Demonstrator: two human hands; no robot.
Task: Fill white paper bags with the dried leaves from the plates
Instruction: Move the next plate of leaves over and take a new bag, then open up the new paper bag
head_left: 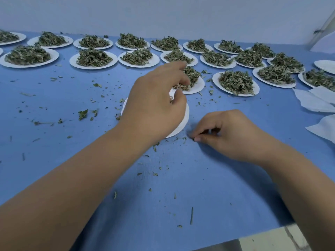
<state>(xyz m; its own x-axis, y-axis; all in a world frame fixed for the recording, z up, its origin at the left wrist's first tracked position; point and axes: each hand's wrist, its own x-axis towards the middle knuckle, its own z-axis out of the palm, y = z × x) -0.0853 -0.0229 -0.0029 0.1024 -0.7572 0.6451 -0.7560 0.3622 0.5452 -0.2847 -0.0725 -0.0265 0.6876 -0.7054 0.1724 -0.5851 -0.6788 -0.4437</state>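
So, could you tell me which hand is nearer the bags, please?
Right. The right hand pinches scraps on the table left of the bags; the left hand is farther left, over a plate.

Left hand (155,105) above a white plate (184,118), right hand (230,134) pinching a leaf scrap (193,139) on blue table (72,160)

Some nineteen heaped plates (93,65), two hands (154,104)

Blue tabletop (54,160), pale wall behind (163,13), light floor below (268,240)
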